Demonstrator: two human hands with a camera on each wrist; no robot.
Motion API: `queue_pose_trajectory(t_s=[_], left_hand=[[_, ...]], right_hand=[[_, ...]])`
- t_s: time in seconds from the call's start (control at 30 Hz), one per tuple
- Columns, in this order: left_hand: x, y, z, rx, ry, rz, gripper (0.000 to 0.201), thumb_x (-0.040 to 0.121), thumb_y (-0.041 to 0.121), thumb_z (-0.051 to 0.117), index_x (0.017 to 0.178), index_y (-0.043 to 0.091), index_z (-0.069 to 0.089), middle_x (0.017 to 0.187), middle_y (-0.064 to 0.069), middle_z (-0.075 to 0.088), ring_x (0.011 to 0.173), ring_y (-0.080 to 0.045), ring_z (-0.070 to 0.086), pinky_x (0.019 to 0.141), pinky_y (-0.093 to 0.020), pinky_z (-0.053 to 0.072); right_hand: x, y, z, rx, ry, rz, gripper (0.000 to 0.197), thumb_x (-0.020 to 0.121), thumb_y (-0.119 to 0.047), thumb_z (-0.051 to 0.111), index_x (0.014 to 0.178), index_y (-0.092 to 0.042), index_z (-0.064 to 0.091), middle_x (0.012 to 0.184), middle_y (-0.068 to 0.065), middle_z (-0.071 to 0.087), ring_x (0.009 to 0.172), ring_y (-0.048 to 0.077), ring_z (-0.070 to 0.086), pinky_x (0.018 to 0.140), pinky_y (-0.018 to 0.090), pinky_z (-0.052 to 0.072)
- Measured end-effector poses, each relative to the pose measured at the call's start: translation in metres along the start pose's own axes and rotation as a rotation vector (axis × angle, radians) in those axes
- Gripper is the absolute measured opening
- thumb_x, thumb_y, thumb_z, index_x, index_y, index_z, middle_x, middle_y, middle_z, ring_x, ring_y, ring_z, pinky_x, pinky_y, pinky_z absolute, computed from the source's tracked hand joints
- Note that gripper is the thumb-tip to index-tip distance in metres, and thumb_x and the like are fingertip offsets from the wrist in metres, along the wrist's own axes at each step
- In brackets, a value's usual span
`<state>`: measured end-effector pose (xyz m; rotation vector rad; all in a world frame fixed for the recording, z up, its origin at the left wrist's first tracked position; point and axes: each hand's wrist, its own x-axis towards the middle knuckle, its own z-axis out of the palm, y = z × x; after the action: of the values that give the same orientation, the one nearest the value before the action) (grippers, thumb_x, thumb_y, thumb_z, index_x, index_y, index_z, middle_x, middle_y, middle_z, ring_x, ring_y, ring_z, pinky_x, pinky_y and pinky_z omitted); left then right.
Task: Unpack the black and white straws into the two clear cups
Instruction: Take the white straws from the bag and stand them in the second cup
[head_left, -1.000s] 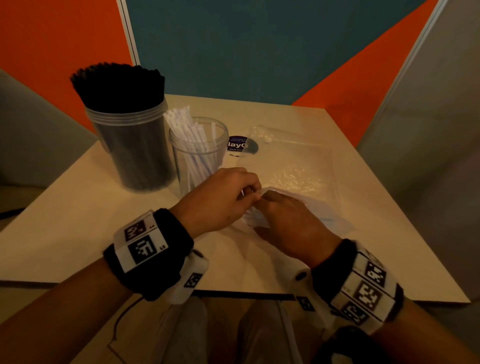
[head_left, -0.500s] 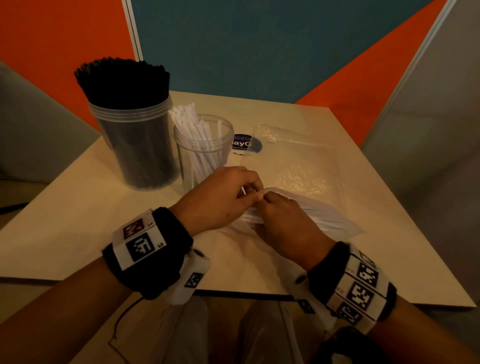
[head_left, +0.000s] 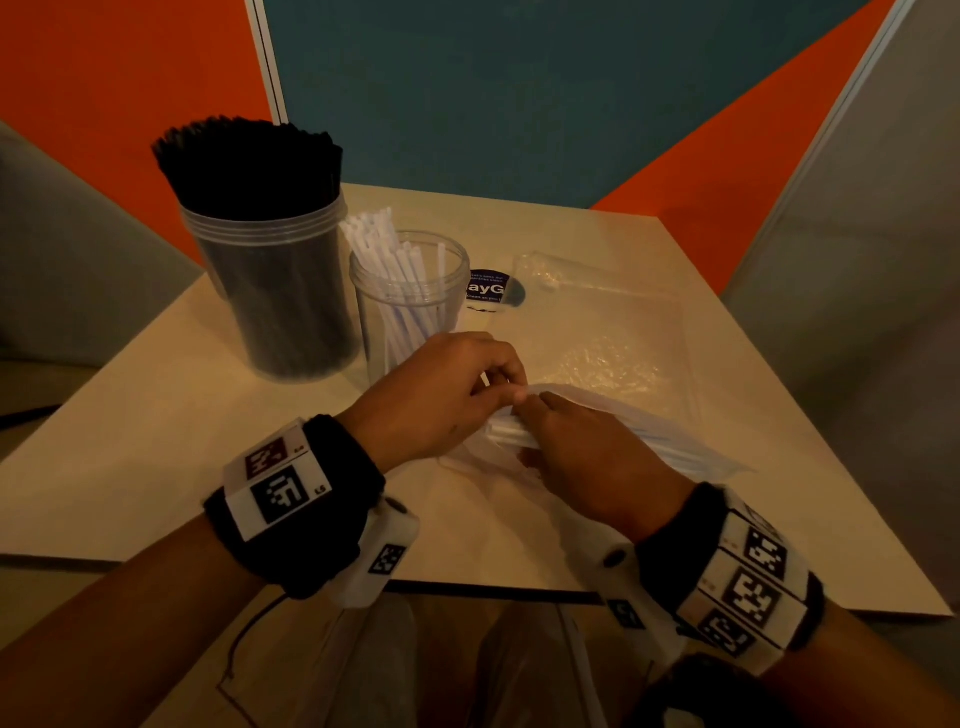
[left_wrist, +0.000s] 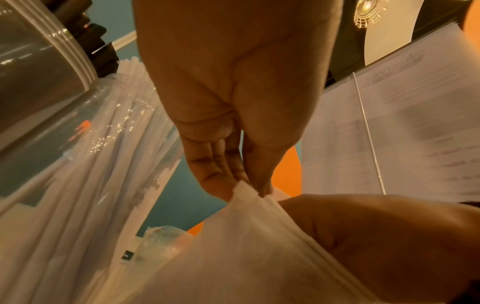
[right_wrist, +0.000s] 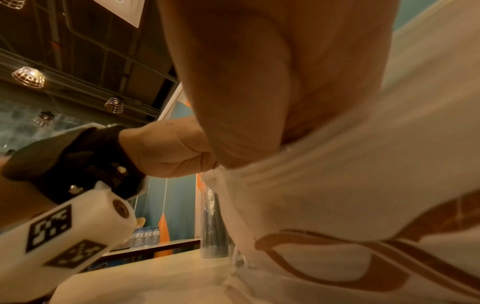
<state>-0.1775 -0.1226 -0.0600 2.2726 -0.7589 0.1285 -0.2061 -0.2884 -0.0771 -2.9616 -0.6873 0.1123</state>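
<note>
Packet of white straws (head_left: 613, 431) little shifted since previous frame; both hands remain on its near end. Worktop (head_left: 156, 441): black-straw cup (head_left: 275, 291) back left, white-straw cup (head_left: 410, 301) beside it. Left hand (head_left: 441, 395) pinches wrapper edge; right hand (head_left: 592, 457) grips packet.

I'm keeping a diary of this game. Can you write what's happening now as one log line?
step: opening white straw pack | left hand: pinches pack end | right hand: holds pack | black straw cup: full | white straw cup: part-filled
</note>
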Motion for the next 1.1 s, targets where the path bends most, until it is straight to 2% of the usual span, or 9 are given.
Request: queue_pose_trajectory(t_s=[0.17,0.33,0.47,0.67,0.73,0.8,0.9,1.03,1.1], left_hand=[[-0.001,0.0,-0.004,-0.012,0.009,-0.009,0.008,0.09,0.018,0.063,0.092,0.014,0.07,0.088,0.003,0.063,0.076,0.001,0.056,0.067,-0.013,0.044],[-0.006,0.004,-0.006,0.076,-0.019,-0.007,0.012,0.09,0.014,0.061,0.1,0.015,0.067,0.09,0.001,0.061,0.076,-0.008,0.058,0.07,-0.018,0.046],[-0.011,0.007,-0.009,0.1,-0.113,-0.069,0.017,0.092,0.015,0.056,0.107,0.02,0.062,0.091,0.004,0.061,0.077,-0.005,0.059,0.07,-0.019,0.049],[-0.009,0.004,-0.013,0.209,-0.051,-0.032,0.015,0.091,0.013,0.057,0.104,0.017,0.063,0.094,0.001,0.06,0.077,-0.01,0.055,0.074,-0.027,0.048],[-0.009,0.001,-0.012,0.206,-0.052,-0.027,0.015,0.091,0.012,0.058,0.104,0.016,0.064,0.094,-0.001,0.062,0.078,-0.011,0.056,0.073,-0.027,0.047],[-0.01,0.0,-0.009,0.228,-0.054,-0.03,0.016,0.091,0.012,0.057,0.105,0.015,0.064,0.096,-0.001,0.063,0.079,-0.009,0.054,0.074,-0.026,0.047],[-0.011,-0.001,-0.005,0.222,-0.072,-0.053,0.018,0.092,0.013,0.056,0.109,0.015,0.063,0.097,0.001,0.061,0.079,-0.008,0.055,0.076,-0.026,0.049],[-0.01,-0.004,-0.006,0.29,-0.19,-0.061,0.017,0.092,0.02,0.057,0.107,0.018,0.063,0.096,0.005,0.06,0.08,-0.007,0.054,0.074,-0.023,0.047],[-0.008,-0.002,-0.01,0.352,-0.273,-0.064,0.018,0.092,0.028,0.058,0.107,0.02,0.063,0.095,0.008,0.056,0.084,-0.008,0.055,0.075,-0.023,0.045]], right_hand=[[-0.003,0.002,-0.003,-0.021,0.034,0.006,0.035,0.095,-0.036,0.047,0.124,-0.017,0.045,0.121,0.004,0.056,0.103,0.021,0.056,0.087,0.031,0.044],[-0.007,0.003,-0.005,-0.009,0.085,-0.022,0.037,0.095,-0.038,0.046,0.125,-0.018,0.045,0.122,0.004,0.058,0.103,0.022,0.059,0.09,0.034,0.046],[-0.01,0.002,-0.007,0.005,0.113,-0.042,0.035,0.093,-0.04,0.049,0.122,-0.021,0.049,0.118,0.001,0.06,0.102,0.02,0.06,0.086,0.03,0.044],[-0.013,0.006,-0.017,0.118,0.176,-0.115,0.026,0.092,-0.037,0.055,0.113,-0.023,0.053,0.112,0.0,0.065,0.097,0.023,0.062,0.078,0.032,0.044],[-0.015,0.009,-0.022,0.257,0.228,-0.136,0.022,0.091,-0.037,0.058,0.106,-0.021,0.054,0.099,0.003,0.069,0.087,0.026,0.065,0.072,0.034,0.047],[-0.016,0.012,-0.031,0.432,0.307,-0.152,0.024,0.09,-0.039,0.058,0.102,-0.018,0.056,0.085,-0.001,0.069,0.075,0.021,0.066,0.068,0.035,0.051],[-0.019,0.01,-0.049,0.74,0.437,-0.133,0.007,0.089,-0.028,0.062,0.095,-0.025,0.06,0.066,-0.007,0.064,0.061,0.01,0.064,0.066,0.022,0.049],[-0.02,0.003,-0.075,1.072,0.601,-0.142,0.008,0.089,-0.025,0.057,0.085,-0.018,0.056,0.057,-0.005,0.057,0.056,0.017,0.063,0.062,0.033,0.053],[-0.018,0.001,-0.085,1.195,0.668,-0.16,0.01,0.091,-0.024,0.056,0.083,-0.018,0.055,0.057,-0.005,0.053,0.053,0.017,0.06,0.057,0.033,0.053]])
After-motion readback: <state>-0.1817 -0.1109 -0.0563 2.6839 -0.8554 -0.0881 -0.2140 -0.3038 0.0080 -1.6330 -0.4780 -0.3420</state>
